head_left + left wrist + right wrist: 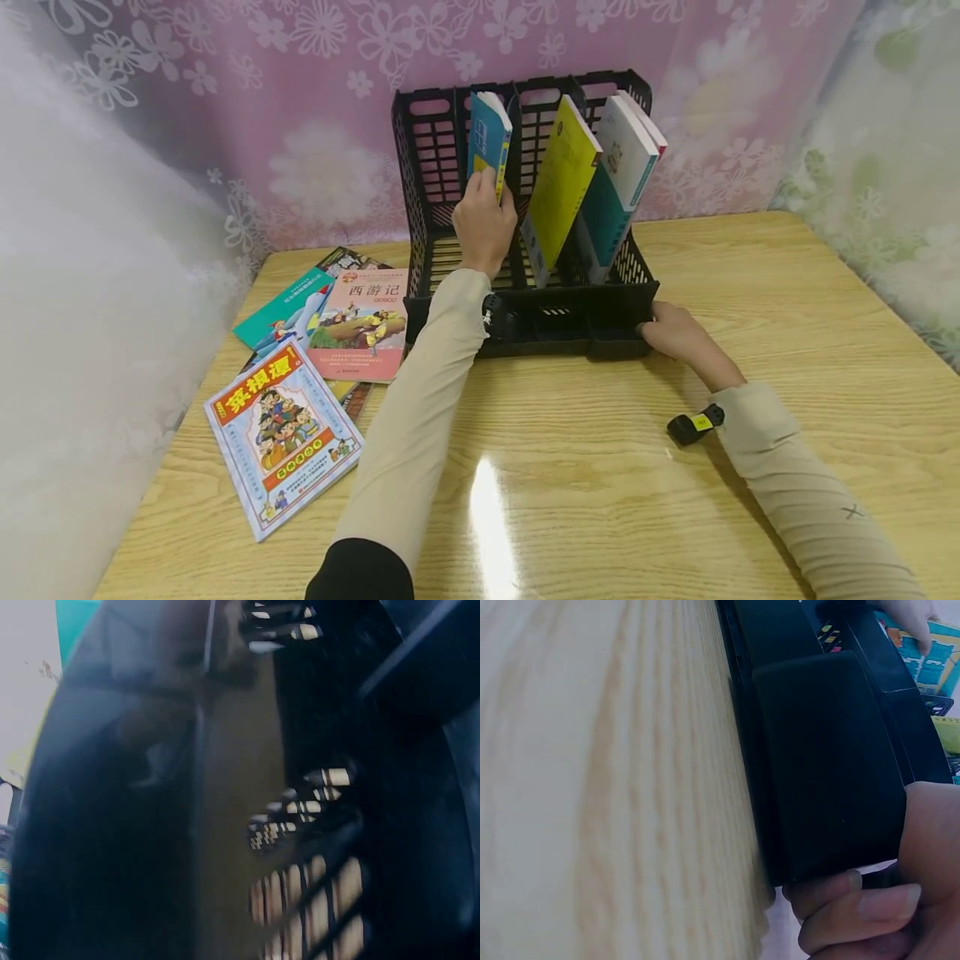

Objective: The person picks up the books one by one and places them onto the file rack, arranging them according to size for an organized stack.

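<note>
A black plastic book rack (525, 298) with several upright sections stands on the table. My left hand (483, 223) reaches into it and grips a blue book (487, 133) by its lower part, fingers on the cover and thumb along the spine side. To the right lean a yellow book (562, 187) and white-and-teal books (622, 179). At the rack's front right corner my right hand (678, 333) holds the edge; its curled fingers (885, 904) show in the right wrist view. Only the rack's dark wall and slots (322, 892) fill the left wrist view.
Left of the rack lies a pile of books, a pink one (360, 325) over a teal one (285, 312). A blue-bordered book (288, 437) lies in front of them. A flowered curtain (315, 167) hangs behind the wooden table (600, 483).
</note>
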A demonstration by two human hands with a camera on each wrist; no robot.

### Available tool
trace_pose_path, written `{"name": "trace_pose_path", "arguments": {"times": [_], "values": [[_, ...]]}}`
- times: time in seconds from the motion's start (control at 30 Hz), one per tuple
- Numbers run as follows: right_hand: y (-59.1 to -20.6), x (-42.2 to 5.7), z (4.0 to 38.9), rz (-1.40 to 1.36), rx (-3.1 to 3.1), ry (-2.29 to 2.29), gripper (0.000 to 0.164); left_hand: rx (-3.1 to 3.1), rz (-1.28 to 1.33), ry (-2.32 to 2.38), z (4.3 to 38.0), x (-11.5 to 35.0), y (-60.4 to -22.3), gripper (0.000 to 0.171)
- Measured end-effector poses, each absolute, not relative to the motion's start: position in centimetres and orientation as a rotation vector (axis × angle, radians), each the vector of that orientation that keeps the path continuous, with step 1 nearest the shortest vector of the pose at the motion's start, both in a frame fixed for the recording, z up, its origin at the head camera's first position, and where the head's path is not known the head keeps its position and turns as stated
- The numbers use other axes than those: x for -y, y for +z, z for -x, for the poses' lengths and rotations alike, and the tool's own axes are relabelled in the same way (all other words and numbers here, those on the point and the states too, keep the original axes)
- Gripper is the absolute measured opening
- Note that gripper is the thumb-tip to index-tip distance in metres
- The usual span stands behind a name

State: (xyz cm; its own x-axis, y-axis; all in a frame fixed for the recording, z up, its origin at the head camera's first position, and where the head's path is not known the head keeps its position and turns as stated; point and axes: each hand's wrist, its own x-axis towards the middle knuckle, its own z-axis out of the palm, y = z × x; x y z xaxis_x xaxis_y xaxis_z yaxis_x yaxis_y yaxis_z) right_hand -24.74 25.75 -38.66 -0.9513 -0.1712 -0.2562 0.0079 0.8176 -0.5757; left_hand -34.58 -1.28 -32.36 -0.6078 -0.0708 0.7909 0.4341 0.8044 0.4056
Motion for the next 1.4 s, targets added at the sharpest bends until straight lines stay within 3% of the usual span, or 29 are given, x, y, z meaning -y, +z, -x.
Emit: {"name": "trace_pose_path", "arguments": {"times": [0.53, 0.73, 0.97, 1.13, 1.2, 1.4], "values": [[-38.7, -25.4, 24.8, 0.14, -2.763, -0.817, 0.053, 2.265, 0.372, -0.87, 35.4, 0.5, -33.5, 0.029], [-38.8, -25.6, 25.0, 0.14, -2.768, -0.782, 0.057, 2.598, 0.403, -1.086, 36.0, 1.0, -33.5, 0.061], [-38.8, -25.7, 24.8, 0.145, -2.755, -0.784, 0.053, 3.037, 0.616, -0.887, 36.3, 2.9, -34.0, 0.064], [-38.8, -25.8, 24.9, 0.147, -2.763, -0.785, 0.054, 3.206, 0.709, -1.012, 35.8, 3.9, -33.6, 0.093], [-38.9, -25.8, 24.9, 0.137, -2.753, -0.787, 0.057, 3.249, 0.747, -1.098, 35.7, 4.0, -33.3, 0.097], [-39.1, -25.8, 25.0, 0.139, -2.754, -0.796, 0.055, 3.293, 0.751, -1.001, 35.7, 3.9, -33.5, 0.08]]}}
